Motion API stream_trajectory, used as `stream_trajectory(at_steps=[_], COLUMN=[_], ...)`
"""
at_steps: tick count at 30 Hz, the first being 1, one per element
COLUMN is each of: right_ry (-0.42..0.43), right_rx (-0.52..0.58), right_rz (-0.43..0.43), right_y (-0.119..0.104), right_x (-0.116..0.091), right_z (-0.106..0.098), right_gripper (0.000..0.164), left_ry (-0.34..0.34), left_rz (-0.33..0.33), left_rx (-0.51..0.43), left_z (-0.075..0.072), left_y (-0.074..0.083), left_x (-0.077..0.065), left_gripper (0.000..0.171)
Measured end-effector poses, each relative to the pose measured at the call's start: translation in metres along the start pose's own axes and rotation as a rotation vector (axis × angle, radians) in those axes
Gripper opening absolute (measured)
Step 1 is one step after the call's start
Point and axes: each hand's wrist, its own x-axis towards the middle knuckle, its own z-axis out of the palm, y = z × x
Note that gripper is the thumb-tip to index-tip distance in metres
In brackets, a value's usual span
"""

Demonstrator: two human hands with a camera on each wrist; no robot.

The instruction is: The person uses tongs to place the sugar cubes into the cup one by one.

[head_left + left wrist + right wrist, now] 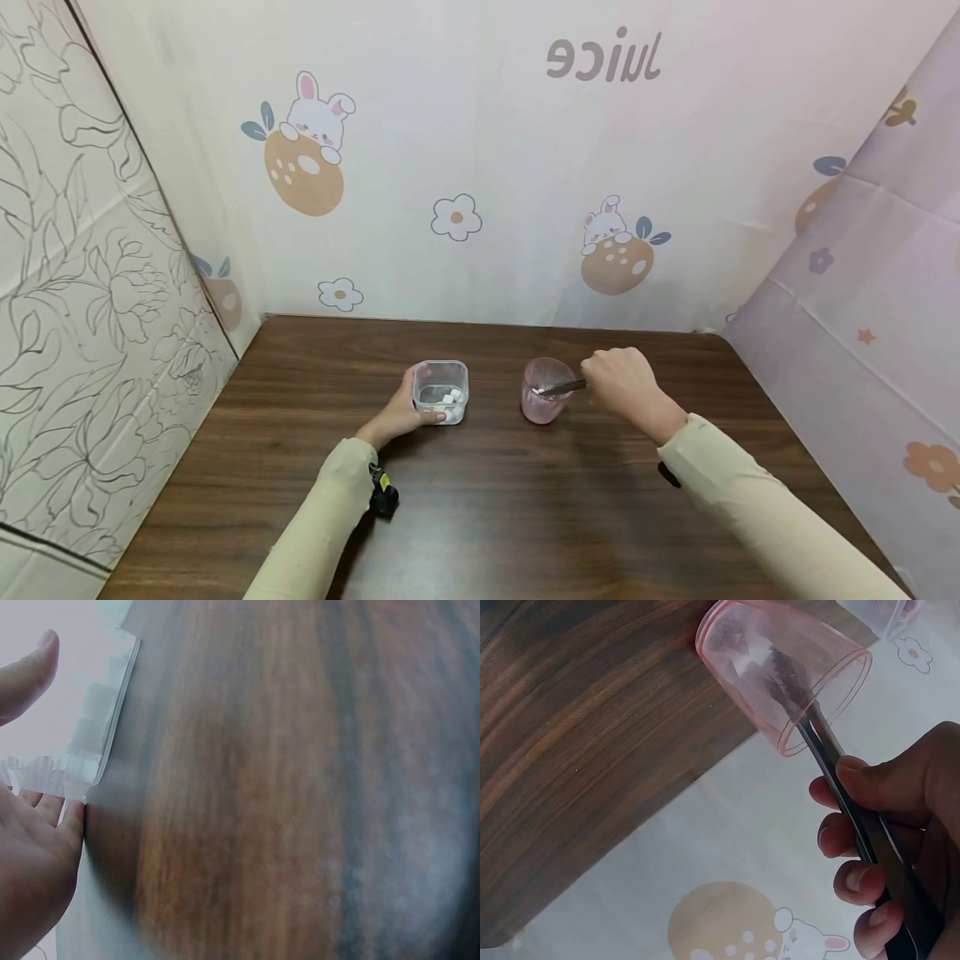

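My left hand (pixel 397 413) grips a clear square plastic container (pixel 466 392) from its left side, thumb across the front. Several small white cubes (pixel 453 397) lie in the container, mostly toward its right. In my right hand (pixel 626 383) are dark metal tongs (pixel 832 754), the fingers wrapped round their arms and the thumb pressing on top. Their tips reach through the mouth of a translucent pink cup (pixel 542 408) standing right of the container. Something white (pixel 757 656) shows inside the cup by the tong tips.
Both items stand on the far half of a dark wood-grain table (pixel 465 525). Behind it hangs a pale curtain (pixel 405 133) printed with rabbits and flowers. Similar patterned sheets close off the left and right sides. A black wrist device (pixel 384 493) sits under the left sleeve.
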Motion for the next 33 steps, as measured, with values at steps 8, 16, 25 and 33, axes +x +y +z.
stream_trajectory(at_steps=[8,16,25,33], right_ry=[-0.014,-0.01,0.0,0.014], right_rx=[-0.012,-0.022,0.012,0.034], right_rz=[-0.008,-0.01,0.02,0.074], right_y=[-0.003,-0.005,-0.001,0.004], right_x=[0.003,0.004,0.0,-0.002], right_z=[0.003,0.003,-0.006,-0.021], right_gripper=[0.04,0.042,0.035,0.031], left_ry=[0.004,0.002,0.006,0.05], left_rz=[-0.002,0.003,-0.008,-0.004], left_rx=[-0.002,-0.005,0.009,0.029], left_z=[0.001,0.001,0.001,0.003], left_y=[0.003,0.002,0.0,-0.032], left_x=[-0.003,-0.002,0.0,0.013], left_gripper=[0.09,0.091,0.09,0.094])
